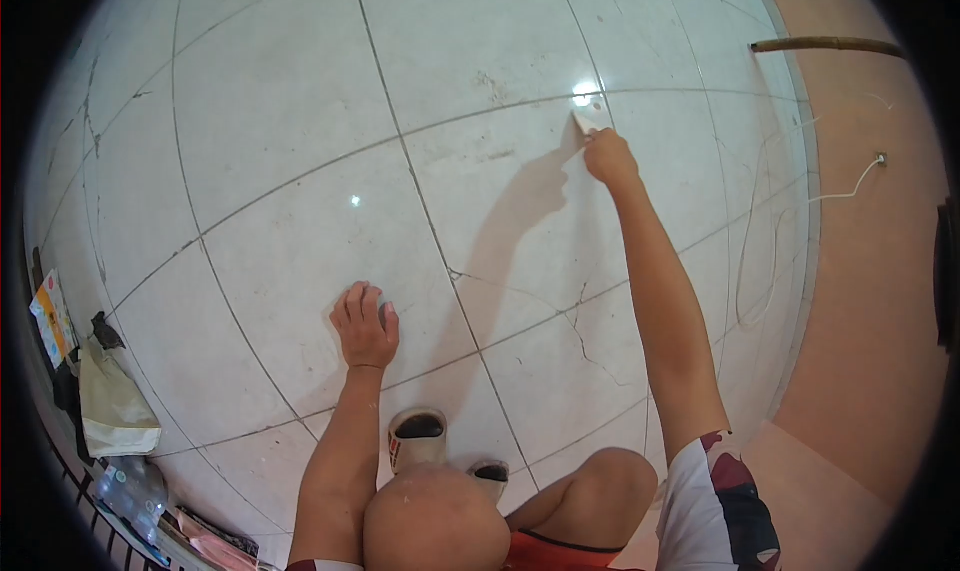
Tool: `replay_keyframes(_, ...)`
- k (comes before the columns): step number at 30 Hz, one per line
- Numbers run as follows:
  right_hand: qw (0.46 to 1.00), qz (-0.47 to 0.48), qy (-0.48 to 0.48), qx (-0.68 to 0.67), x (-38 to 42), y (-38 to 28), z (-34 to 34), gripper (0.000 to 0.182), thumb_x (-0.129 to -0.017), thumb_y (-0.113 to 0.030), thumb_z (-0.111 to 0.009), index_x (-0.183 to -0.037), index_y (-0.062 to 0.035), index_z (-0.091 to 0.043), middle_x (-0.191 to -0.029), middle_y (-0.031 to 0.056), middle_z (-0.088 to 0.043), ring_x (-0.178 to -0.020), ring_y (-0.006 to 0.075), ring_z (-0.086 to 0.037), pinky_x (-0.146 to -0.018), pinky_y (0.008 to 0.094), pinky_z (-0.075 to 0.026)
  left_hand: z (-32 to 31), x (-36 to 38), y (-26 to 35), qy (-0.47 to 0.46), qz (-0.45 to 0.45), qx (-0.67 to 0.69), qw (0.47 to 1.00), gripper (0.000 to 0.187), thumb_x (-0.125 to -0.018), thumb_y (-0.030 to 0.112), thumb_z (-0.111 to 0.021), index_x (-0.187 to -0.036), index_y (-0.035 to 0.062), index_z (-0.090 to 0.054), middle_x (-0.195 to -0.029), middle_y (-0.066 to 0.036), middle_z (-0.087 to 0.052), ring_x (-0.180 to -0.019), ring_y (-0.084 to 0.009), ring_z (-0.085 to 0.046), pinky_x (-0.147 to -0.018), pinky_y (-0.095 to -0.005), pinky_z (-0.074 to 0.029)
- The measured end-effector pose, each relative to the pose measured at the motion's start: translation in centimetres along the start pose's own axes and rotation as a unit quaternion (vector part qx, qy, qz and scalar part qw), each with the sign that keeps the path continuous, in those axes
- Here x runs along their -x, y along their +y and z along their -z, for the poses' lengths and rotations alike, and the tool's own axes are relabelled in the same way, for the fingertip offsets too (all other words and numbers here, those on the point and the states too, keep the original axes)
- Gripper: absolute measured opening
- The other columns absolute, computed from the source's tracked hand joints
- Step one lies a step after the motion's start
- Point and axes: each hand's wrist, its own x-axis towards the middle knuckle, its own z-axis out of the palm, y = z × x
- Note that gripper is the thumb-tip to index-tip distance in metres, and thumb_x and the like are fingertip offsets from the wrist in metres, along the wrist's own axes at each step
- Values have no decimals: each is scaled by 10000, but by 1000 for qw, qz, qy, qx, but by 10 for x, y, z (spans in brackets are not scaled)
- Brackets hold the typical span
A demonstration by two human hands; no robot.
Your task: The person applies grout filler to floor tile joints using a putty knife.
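Note:
My right hand (610, 158) is closed round a scraper (582, 123); its pale, flat, tapered blade points down at the white tiled floor (290, 241), close to a grout line. The fingers hide its handle. A bright light reflection lies on the tile just past the blade. Nearer my body, my left hand (365, 323) rests palm down on a tile with its fingers stretched out and a little bent, holding nothing.
Cracks (580, 336) run through a tile between my arms. A white cable (775, 241) trails along the right wall (870, 271), where a brown stick (830, 45) leans in. At left lie a cream bag (112, 396) and a colourful packet (52, 316). My slippers (418, 433) are below.

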Motion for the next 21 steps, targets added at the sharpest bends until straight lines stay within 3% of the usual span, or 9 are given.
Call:
replay_keyframes(4,999,7,-42,4,35,-25,33,373,-1020,-291,-508,-1167,10,-672,-1149,263,-687,-1064,425,-669,-916,509,-534,-5,0,-2,7,-5,-20,1000,361,-866,187,-662,-1203,85,-580,-1317,-117,-538,-1231,-347,-477,-1015,-507,-375)
replay_keyframes(6,976,-80,-191,-67,4,-23,51,390,-1020,-301,-516,-1111,47,-667,-1090,287,-695,-1026,423,-683,-876,518,-544,-4,-2,-4,17,-9,-19,1000,360,-866,186,-662,-1202,85,-581,-1318,-118,-538,-1231,-348,-477,-1013,-508,-376)
replay_keyframes(7,992,-15,-125,-9,-23,-6,37,413,-1021,-322,-526,-1059,67,-661,-1047,305,-698,-998,429,-690,-846,512,-550,-4,-1,-3,11,-10,-8,1000,359,-865,184,-662,-1201,85,-583,-1320,-119,-538,-1230,-348,-478,-1012,-509,-376)
replay_keyframes(10,999,-16,10,-29,-13,-2,28,407,-1022,-324,-529,-1055,59,-662,-1068,299,-696,-1013,439,-681,-851,510,-546,-1,-1,0,4,-7,-6,1000,351,-872,152,-650,-1204,71,-568,-1314,-147,-529,-1233,-368,-473,-1042,-506,-354)
replay_keyframes(16,1000,18,8,-8,-24,5,22,390,-986,-316,-570,-1046,52,-686,-1089,272,-703,-1012,442,-679,-835,509,-544,-1,-1,-1,-4,-7,-4,1000,354,-870,148,-649,-1206,73,-563,-1315,-143,-526,-1240,-369,-464,-1041,-506,-359)
replay_keyframes(18,974,-145,-143,-102,-46,-7,42,353,-969,-288,-579,-1045,35,-699,-1111,263,-702,-1037,436,-673,-859,509,-538,0,-4,-4,-2,-8,-4,1000,356,-869,149,-650,-1206,73,-562,-1315,-143,-525,-1240,-368,-463,-1041,-507,-358)
replay_keyframes(19,986,-110,-112,-52,-50,-8,37,340,-965,-255,-577,-991,65,-690,-959,272,-716,-873,424,-711,-774,500,-565,-1,-1,-1,-5,-5,2,1000,358,-869,151,-651,-1206,73,-560,-1315,-142,-525,-1239,-367,-461,-1042,-509,-357)
replay_keyframes(20,986,-111,-115,-47,-50,1,21,340,-965,-255,-577,-991,65,-690,-959,272,-716,-873,424,-711,-774,500,-565,-2,1,1,-7,-2,5,1000,358,-869,151,-651,-1206,73,-560,-1315,-142,-525,-1239,-367,-461,-1042,-509,-357)
replay_keyframes(21,1000,-13,-17,-11,-49,21,-9,359,-972,-253,-566,-954,88,-679,-885,276,-708,-787,420,-708,-728,498,-569,-2,1,1,-6,-1,1,1000,358,-867,150,-652,-1205,74,-561,-1315,-142,-524,-1240,-367,-461,-1042,-509,-357)
